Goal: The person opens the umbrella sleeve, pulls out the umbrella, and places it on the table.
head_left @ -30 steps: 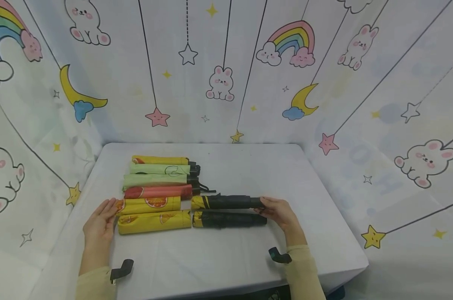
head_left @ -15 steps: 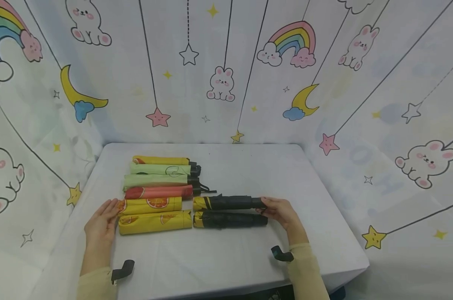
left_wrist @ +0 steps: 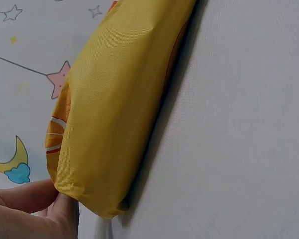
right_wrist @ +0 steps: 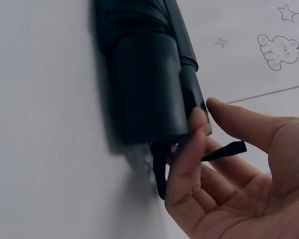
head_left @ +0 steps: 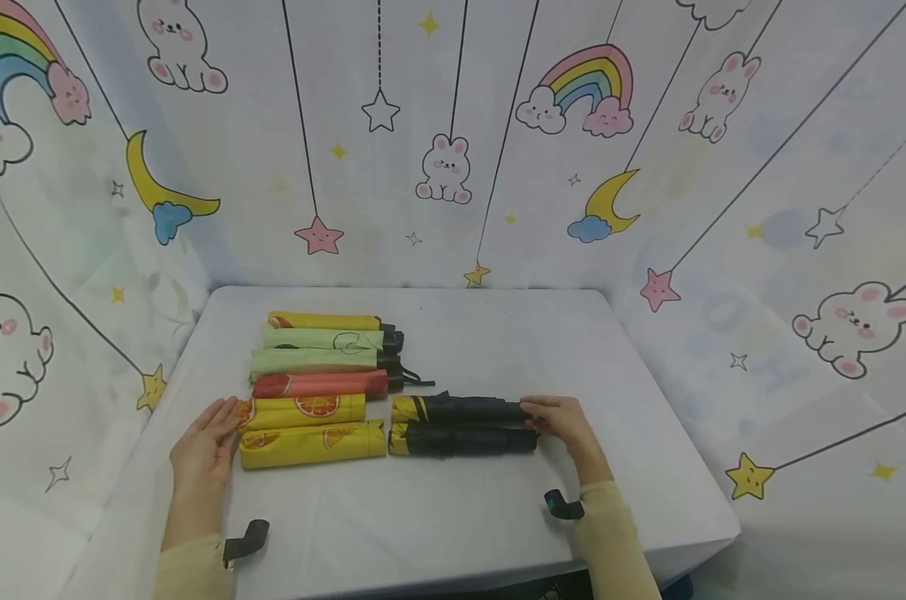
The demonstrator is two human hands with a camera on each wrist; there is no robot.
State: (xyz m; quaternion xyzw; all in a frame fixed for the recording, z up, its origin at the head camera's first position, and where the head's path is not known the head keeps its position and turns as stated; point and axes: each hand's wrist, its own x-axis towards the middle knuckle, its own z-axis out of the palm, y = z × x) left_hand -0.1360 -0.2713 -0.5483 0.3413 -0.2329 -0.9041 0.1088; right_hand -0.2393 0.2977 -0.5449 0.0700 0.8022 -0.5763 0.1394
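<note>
Two yellow umbrella sleeves with orange-slice prints lie in front: a rear sleeve (head_left: 302, 412) and a front sleeve (head_left: 313, 444). To their right, in line with them, lie two folded black-and-yellow umbrellas, a rear umbrella (head_left: 460, 409) and a front umbrella (head_left: 460, 439). My left hand (head_left: 205, 442) touches the left end of the rear sleeve, its fingers fairly straight; in the left wrist view the front sleeve (left_wrist: 114, 104) hides part of that contact. My right hand (head_left: 565, 423) pinches the handle end of the rear umbrella between thumb and fingers. A black strap (right_wrist: 224, 151) hangs by those fingers.
Behind, side by side, lie a red sleeved umbrella (head_left: 321, 384), two light green sleeved umbrellas (head_left: 313, 360) and a yellow sleeved umbrella (head_left: 325, 321). The white-covered table (head_left: 422, 517) ends at a front edge near the person. Cartoon-printed curtains (head_left: 392, 192) enclose the back and sides.
The rear umbrella has shifted slightly right in my right hand, widening the gap to its neighbouring sleeve. My left hand stays at the sleeve end. The head view has drifted a little.
</note>
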